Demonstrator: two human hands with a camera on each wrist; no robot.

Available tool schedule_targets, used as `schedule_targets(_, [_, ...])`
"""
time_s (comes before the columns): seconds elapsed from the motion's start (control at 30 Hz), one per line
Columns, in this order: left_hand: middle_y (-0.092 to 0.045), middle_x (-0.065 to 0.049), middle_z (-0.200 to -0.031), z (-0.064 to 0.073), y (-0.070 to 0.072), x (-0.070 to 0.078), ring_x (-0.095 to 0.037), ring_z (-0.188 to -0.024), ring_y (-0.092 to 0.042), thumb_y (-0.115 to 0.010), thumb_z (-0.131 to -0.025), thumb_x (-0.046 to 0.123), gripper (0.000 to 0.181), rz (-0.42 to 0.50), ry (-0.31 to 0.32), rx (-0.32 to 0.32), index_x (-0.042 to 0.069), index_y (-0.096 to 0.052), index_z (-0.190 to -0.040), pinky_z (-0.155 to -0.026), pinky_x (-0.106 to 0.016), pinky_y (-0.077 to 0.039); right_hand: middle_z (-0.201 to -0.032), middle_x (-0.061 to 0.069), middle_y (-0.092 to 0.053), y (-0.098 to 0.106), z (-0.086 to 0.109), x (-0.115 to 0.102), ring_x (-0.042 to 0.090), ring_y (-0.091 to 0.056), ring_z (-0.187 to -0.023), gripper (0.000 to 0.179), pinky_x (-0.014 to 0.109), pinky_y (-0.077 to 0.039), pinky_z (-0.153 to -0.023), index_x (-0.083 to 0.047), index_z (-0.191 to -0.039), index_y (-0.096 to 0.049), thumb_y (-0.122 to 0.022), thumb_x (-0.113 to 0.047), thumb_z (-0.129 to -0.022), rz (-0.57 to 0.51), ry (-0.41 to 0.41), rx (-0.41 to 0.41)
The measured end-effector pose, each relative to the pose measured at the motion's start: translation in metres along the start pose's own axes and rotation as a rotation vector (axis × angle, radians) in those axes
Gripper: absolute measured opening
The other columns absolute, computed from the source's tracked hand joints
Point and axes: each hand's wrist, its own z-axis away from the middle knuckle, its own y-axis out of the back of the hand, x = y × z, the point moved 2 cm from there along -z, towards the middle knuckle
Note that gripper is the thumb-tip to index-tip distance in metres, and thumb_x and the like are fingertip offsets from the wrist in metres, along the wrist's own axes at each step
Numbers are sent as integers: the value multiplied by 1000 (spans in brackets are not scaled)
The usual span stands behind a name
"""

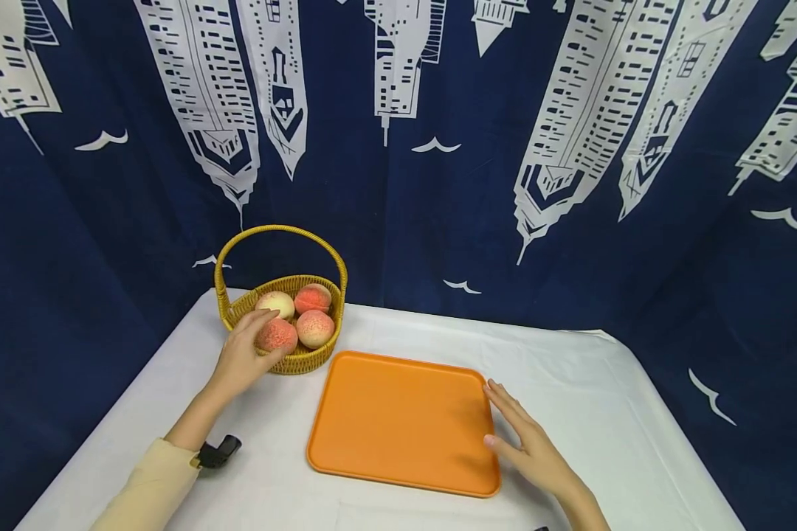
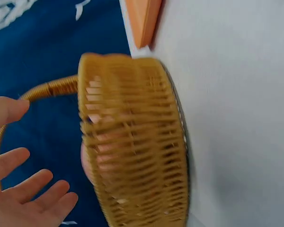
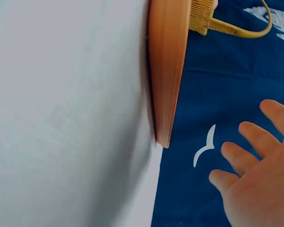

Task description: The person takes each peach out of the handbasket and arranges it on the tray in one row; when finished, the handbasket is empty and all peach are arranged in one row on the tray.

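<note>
A wicker basket [image 1: 305, 363] with a tall arched handle stands at the table's back left, and several peaches lie in it. Over its near left side is my left hand [image 1: 242, 355], fingers spread and thumb apart. In the head view, that hand's fingertips overlap the front left red peach [image 1: 277, 335]; the left wrist view shows nothing in its grasp. To the right of the basket lies an orange tray [image 1: 401, 420] with a raised rim. Just above the tray's right edge, my right hand [image 1: 528, 446] hovers with its fingers extended, holding nothing.
A white cloth [image 1: 571, 383] covers the table. Behind it hangs a dark blue curtain [image 1: 438, 221] printed with white buildings and birds. On the left wrist sits a black camera mount [image 1: 219, 451], close over the table.
</note>
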Motion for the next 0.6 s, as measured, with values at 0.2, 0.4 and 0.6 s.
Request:
schedule_targets(0.2, [-44,-31,-139,-13,-1,-21,-50,-130,-39,-78,-79,11,64,16,116,-112,-6,-51,-134,-102,-68,-34,-158,14,-32,0,3,16,-8,-20,-143,65,1,-14,-106,-16,-152,-35,-62,-10,-93,-72,-32,9])
schedule_targets(0.4, [-47,-31,-136,-18,-4,-36,-47,-126,-42,-79,-78,17,66,0,110,-166,-7,-53,-133,-102,-66,-34,-156,22,-32,-5,8,31,-18,-19,-135,60,-1,-13,-103,-5,-151,-35,-59,-16,-97,-172,-141,-25])
schedule_targets(0.6, [-49,-31,-136,-27,-6,-42,-48,-128,-41,-82,-77,23,68,-48,109,-246,-6,-55,-131,-105,-65,-32,-157,16,-33,-10,13,42,-23,-20,-132,60,-2,-13,-101,-10,-151,-36,-60,-22,-97,-229,-240,-39])
